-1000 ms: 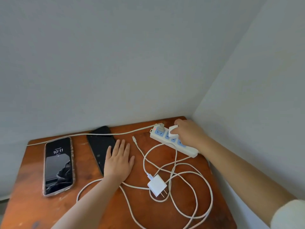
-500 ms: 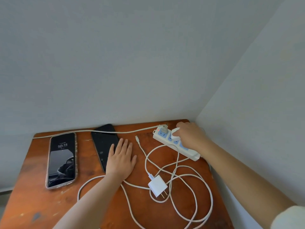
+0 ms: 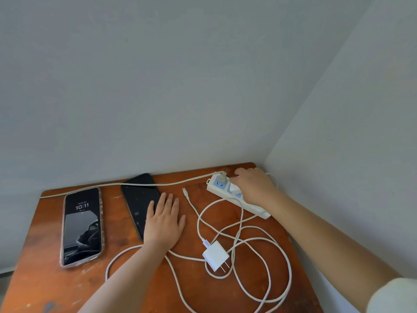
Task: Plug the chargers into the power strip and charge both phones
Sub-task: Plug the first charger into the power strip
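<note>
A white power strip [image 3: 216,188] with blue sockets and a red light lies at the table's far right corner. My right hand [image 3: 250,184] is closed on a white charger [image 3: 234,189] pressed onto the strip's middle socket. A second white charger [image 3: 215,255] lies loose at centre front, prongs up, among coiled white cables [image 3: 255,242]. A free cable tip [image 3: 185,190] points toward the back. My left hand [image 3: 163,222] rests flat, fingers spread, on the edge of a dark-screened phone [image 3: 138,199]. A lit phone [image 3: 82,225] showing 10:11 lies at the left.
The brown wooden table [image 3: 45,285] sits in a corner between two grey walls. The strip's own cord [image 3: 135,184] runs along the back edge to the left, over the dark phone's top. Another plug [image 3: 222,177] sits in the strip's end socket.
My right hand has pushed the white charger down onto the strip, so less of it shows. The left hand stays flat on the dark phone. The camera shifted slightly.
</note>
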Action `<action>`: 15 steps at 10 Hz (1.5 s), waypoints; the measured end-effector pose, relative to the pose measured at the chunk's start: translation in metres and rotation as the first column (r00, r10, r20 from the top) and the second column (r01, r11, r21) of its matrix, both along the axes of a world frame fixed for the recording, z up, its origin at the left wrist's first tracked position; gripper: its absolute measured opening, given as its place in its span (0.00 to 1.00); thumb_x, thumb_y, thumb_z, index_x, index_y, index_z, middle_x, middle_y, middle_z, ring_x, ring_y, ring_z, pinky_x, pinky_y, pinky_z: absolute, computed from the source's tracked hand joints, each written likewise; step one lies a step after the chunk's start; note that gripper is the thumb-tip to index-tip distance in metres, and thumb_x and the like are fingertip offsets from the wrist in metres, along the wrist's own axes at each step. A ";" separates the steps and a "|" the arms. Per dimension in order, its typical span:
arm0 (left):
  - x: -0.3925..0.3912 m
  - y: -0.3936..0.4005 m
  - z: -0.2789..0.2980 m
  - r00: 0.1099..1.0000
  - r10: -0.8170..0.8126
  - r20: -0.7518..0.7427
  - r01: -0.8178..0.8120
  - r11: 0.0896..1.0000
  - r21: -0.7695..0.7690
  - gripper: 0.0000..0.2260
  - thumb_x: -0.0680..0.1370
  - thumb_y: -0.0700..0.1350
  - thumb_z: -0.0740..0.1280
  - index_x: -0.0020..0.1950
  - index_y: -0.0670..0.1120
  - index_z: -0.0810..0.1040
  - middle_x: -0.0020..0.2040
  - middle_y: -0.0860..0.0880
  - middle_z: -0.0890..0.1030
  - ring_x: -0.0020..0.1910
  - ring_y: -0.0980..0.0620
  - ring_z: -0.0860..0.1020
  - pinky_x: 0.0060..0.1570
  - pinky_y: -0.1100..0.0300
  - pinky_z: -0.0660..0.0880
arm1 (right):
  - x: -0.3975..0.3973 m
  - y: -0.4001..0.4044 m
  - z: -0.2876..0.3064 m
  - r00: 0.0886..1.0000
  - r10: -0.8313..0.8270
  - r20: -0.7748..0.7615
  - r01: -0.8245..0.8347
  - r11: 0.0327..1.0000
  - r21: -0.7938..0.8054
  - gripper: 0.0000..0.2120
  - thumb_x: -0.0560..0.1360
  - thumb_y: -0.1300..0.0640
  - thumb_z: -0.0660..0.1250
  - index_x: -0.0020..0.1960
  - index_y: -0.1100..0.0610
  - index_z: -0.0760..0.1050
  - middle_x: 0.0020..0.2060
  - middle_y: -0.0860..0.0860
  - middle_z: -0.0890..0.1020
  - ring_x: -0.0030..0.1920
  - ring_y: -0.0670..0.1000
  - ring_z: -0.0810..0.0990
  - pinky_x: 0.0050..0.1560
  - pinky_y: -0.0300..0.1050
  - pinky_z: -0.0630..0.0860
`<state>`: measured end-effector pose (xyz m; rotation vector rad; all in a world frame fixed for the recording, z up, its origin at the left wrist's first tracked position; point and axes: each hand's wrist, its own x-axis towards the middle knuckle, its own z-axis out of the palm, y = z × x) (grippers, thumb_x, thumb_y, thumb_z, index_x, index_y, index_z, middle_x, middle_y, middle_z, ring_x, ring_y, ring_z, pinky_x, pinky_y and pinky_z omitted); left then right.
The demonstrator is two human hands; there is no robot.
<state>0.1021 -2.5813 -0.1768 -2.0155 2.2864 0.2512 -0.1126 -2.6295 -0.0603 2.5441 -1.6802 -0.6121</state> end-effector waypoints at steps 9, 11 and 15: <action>0.000 0.000 -0.002 1.000 -0.001 -0.001 0.001 1.000 -0.014 0.26 0.78 0.59 0.43 0.73 0.49 0.48 0.76 0.49 0.52 0.74 0.48 0.44 0.70 0.49 0.38 | -0.041 0.047 -0.048 0.699 -0.369 0.612 0.526 0.846 -0.090 0.29 0.70 0.52 0.72 0.66 0.62 0.67 0.66 0.60 0.71 0.65 0.58 0.69 0.62 0.48 0.69; 0.001 0.001 -0.002 1.000 -0.010 0.002 0.010 1.000 -0.027 0.25 0.78 0.58 0.43 0.73 0.48 0.50 0.76 0.48 0.53 0.74 0.49 0.45 0.71 0.49 0.40 | -0.028 0.083 -0.063 0.732 -0.459 0.503 0.626 0.746 -0.229 0.28 0.63 0.44 0.76 0.51 0.64 0.74 0.48 0.61 0.80 0.49 0.61 0.78 0.48 0.54 0.72; 0.002 0.000 -0.004 1.000 -0.007 0.016 0.007 1.000 -0.015 0.26 0.78 0.58 0.43 0.73 0.49 0.49 0.76 0.49 0.52 0.74 0.49 0.45 0.70 0.49 0.39 | -0.007 0.046 -0.058 0.789 -0.493 0.366 0.590 0.774 -0.229 0.20 0.75 0.47 0.64 0.62 0.55 0.67 0.54 0.55 0.78 0.54 0.54 0.75 0.53 0.49 0.65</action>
